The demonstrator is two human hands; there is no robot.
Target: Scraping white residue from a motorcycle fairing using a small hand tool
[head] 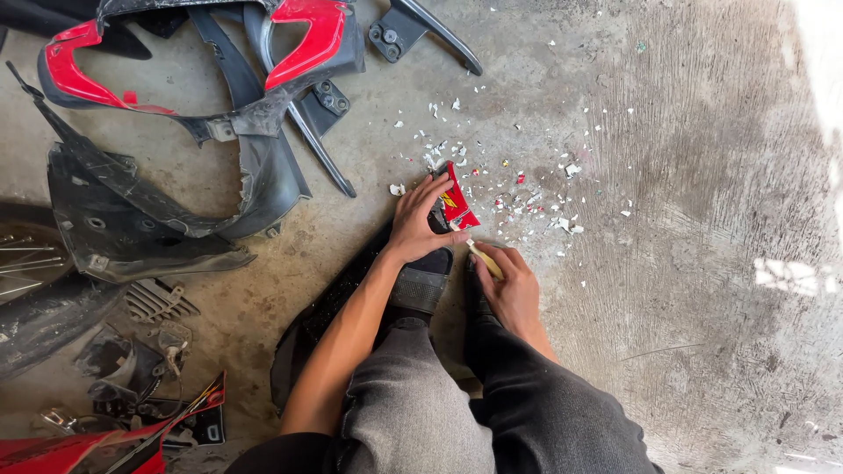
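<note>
The small red panel piece (457, 204) with a yellow sticker lies on the concrete floor (702, 263) just ahead of the person's feet, long axis running away and slightly leftward, and the left hand (420, 219) presses down beside it with fingers spread. The right hand (509, 285), just behind, pinches a yellowish scraper (485, 259) aimed at the piece's near end. White chips (527, 202) scatter rightward; black and red fairings (219, 96) lie toward the far-left corner.
</note>
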